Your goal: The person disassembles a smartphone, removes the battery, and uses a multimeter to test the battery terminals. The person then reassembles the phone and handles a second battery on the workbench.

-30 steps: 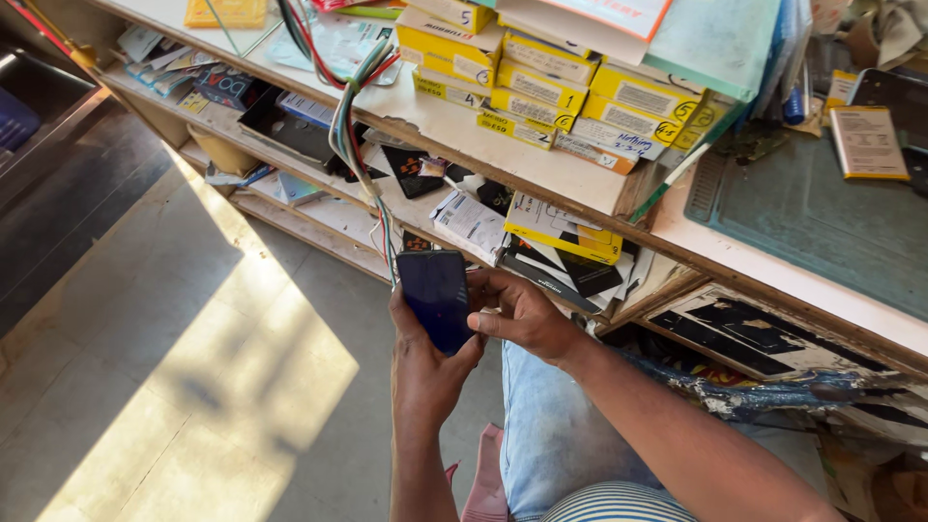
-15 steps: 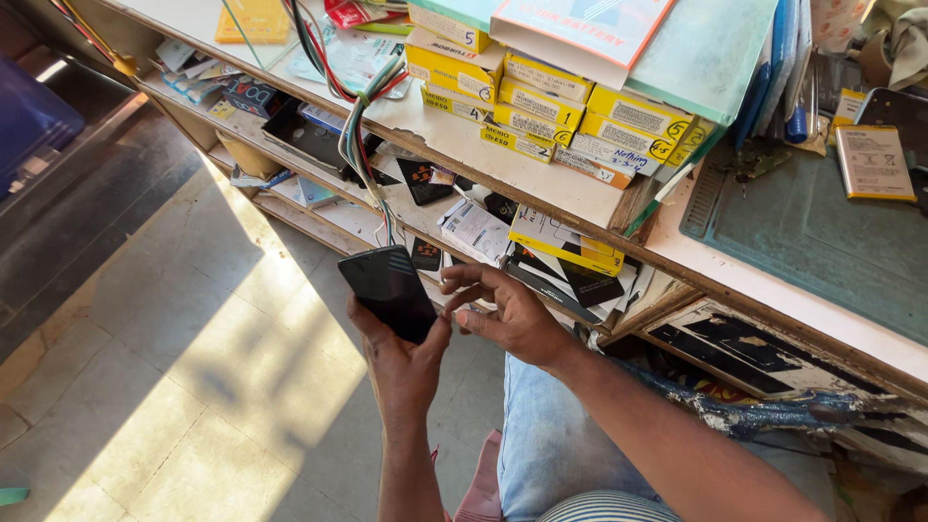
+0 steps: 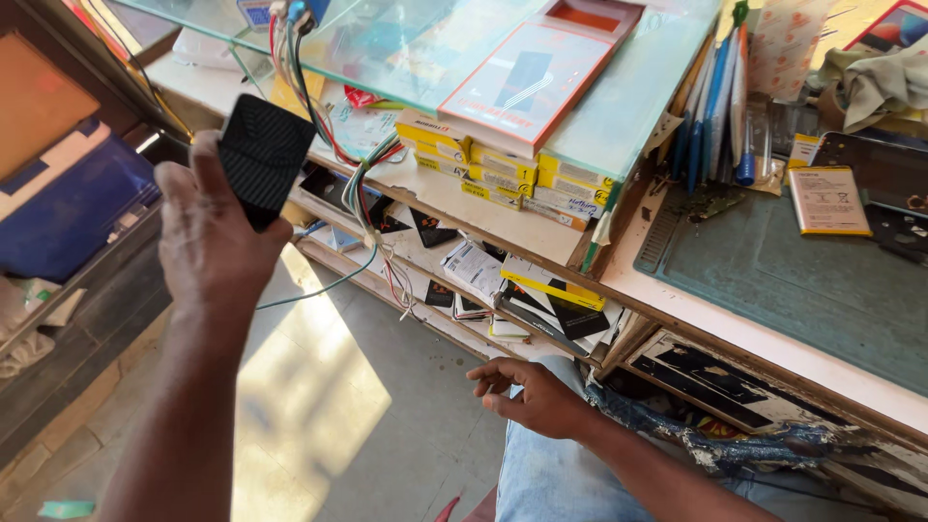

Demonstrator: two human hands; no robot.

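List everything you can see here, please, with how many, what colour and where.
phone case: one, black, textured, held up at left
flat boxes: a stack, yellow, on the shelf under the glass top
flat package: one, red and white, on the glass top
wires: a bundle, mixed colours, hanging off the counter edge
work mat: one, dark green, on the counter at right
battery: one, pale with yellow edge, on the mat
left hand: raised, gripping the phone case
right hand: empty, resting by the knee
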